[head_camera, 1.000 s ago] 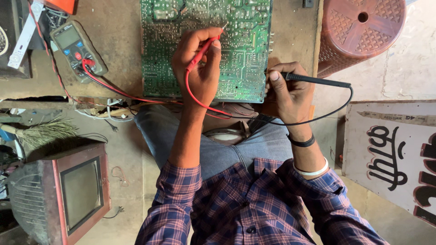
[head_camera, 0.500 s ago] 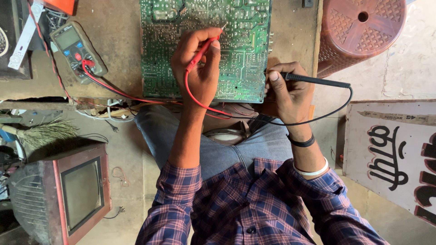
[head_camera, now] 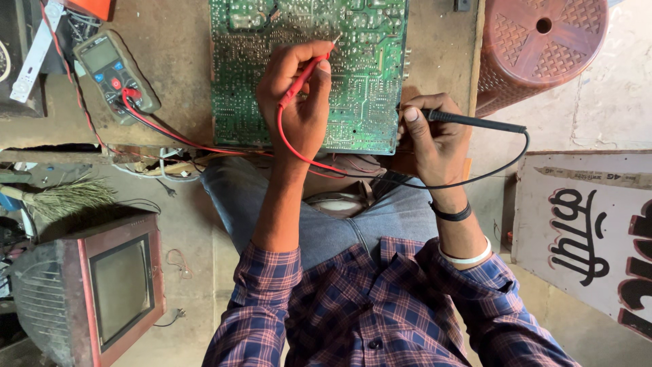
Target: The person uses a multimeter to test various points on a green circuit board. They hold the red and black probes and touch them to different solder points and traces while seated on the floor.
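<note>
Green circuit board (head_camera: 353,88) lying flat on workbench (head_camera: 176,61). Left hand (head_camera: 299,102) gripping red probe (head_camera: 302,81), tip touching board. Right hand (head_camera: 435,139) pinching black probe (head_camera: 475,122) at board's right edge. Multimeter (head_camera: 115,75) sitting left of board, well apart.

A worn brown wooden bench (head_camera: 183,61) fills the top of the view. On it, at 12 o'clock, lies a large green circuit board (head_camera: 367,102), solder side up, its near edge reaching the bench's front edge. At 10 o'clock lies a grey multimeter (head_camera: 115,75), tilted, with a red lead running from it along the bench towards the board. At the far 10 o'clock corner lies a white flat strip (head_camera: 30,58) beside an orange object (head_camera: 88,7) cut off by the frame. A tangle of thin wires (head_camera: 163,163) hangs at the front edge at 9 o'clock
</note>
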